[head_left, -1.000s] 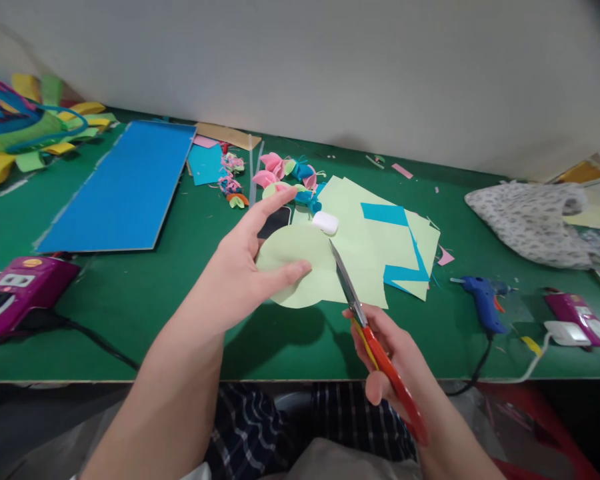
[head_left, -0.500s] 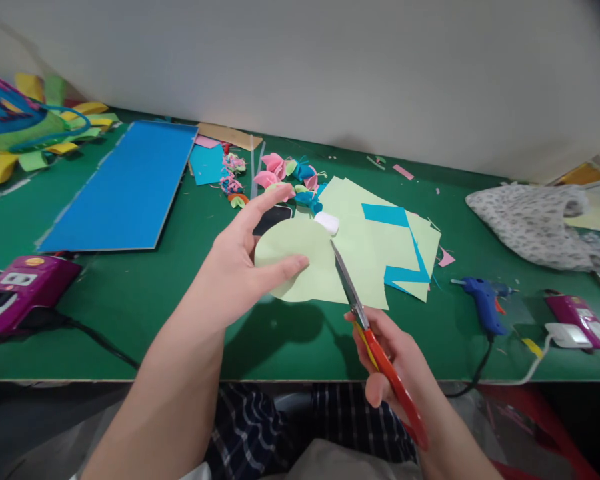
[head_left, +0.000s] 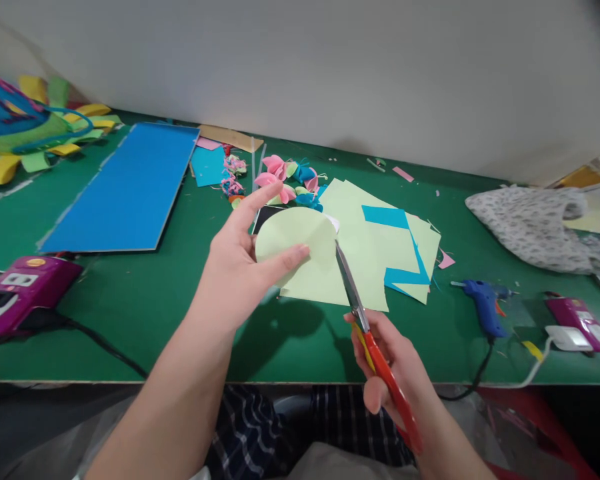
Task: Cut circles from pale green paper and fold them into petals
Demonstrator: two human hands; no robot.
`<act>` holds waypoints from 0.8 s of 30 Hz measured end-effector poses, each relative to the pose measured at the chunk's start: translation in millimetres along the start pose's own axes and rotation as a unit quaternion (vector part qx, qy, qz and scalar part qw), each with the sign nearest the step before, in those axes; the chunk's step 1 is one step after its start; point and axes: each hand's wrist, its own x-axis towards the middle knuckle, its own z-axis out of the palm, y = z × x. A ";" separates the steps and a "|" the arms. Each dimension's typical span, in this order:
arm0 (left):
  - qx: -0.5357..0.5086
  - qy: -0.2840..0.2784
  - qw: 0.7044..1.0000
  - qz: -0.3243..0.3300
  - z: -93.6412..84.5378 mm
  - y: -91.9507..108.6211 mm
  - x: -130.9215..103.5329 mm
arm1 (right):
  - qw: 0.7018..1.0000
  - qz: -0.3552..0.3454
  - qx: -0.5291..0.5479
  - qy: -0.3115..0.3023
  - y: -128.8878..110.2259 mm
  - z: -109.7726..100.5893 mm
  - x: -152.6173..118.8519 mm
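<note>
Scissors (head_left: 351,287), gripped in our right hand (head_left: 403,357), stood at the right edge of the rounded sheet (head_left: 293,233) our left hand (head_left: 237,263) pinched; trimming, we judged, next required rotation.

Left hand (head_left: 237,270) pinches rounded green paper (head_left: 295,233); right hand (head_left: 397,357) grips scissors (head_left: 349,280), tips by paper's right edge; glue gun (head_left: 485,307) right.

There was one left hand (head_left: 245,263), one right hand (head_left: 395,357) and one pair of scissors (head_left: 390,380). There was one rounded pale green paper (head_left: 297,230), one big blue board (head_left: 123,190), one blue glue gun (head_left: 486,308) and one spotted gray cloth (head_left: 523,230). Two purple boxes (head_left: 50,290) and one green table (head_left: 155,300) were there too.
</note>
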 end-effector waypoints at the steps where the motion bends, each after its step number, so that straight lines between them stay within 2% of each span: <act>1: 0.000 -0.001 1.000 -0.003 1.8 0.2 -0.8 | 1.000 0.011 0.003 0.002 1.1 1.1 1.1; 4: 0.005 -0.009 1.000 -0.004 5.6 0.8 -3.3 | 1.000 0.030 0.001 0.002 3.4 3.0 4.8; 8: 0.017 -0.048 0.999 -0.008 6.8 -0.1 -6.0 | 1.000 -0.005 -0.008 -0.019 4.2 0.7 8.7; 17: 0.043 -0.093 0.994 0.023 9.9 -1.1 -11.1 | 0.999 -0.014 0.005 -0.030 -10.9 3.9 9.7; 24: 0.091 -0.074 0.990 0.082 12.5 -8.4 -12.1 | 1.000 -0.028 0.012 0.001 3.0 7.3 10.6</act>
